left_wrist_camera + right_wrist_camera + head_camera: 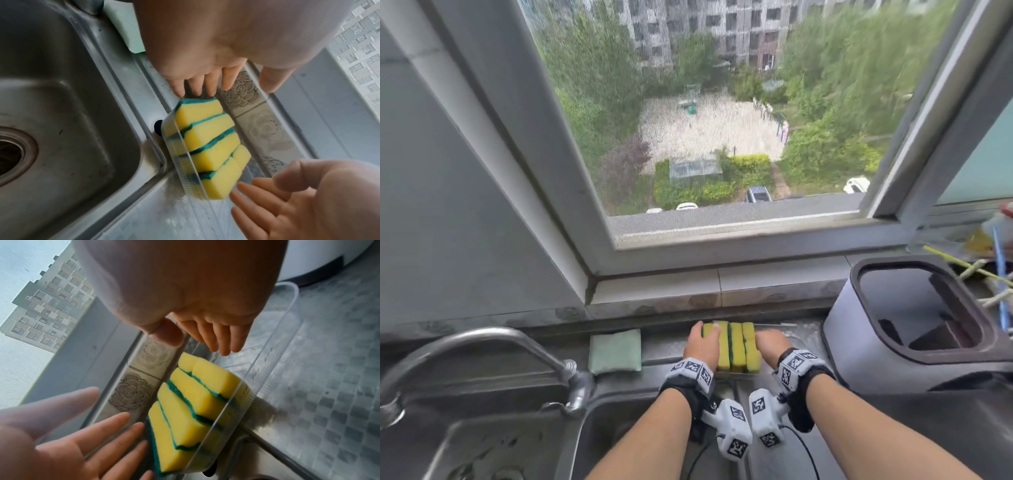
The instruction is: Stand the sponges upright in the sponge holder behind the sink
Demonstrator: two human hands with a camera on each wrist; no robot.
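Observation:
Several yellow sponges [736, 346] with green scouring layers stand on edge, side by side, in a clear plastic holder [284, 344] behind the sink. My left hand [702, 343] is at the left end of the row, fingers [197, 86] straight, by the outermost sponge [197, 112]. Beside the right end is my right hand [771, 342], fingers [222, 337] straight, over the holder's bare right part. Neither hand holds anything. Whether the fingers touch the sponges [185, 418] I cannot tell.
A pale green pad [615, 351] lies left of the holder. The faucet [517, 339] arches over the steel sink basin [61, 113] at the left. A white bin with a dark rim [914, 325] stands close on the right. The tiled window ledge [688, 284] runs behind.

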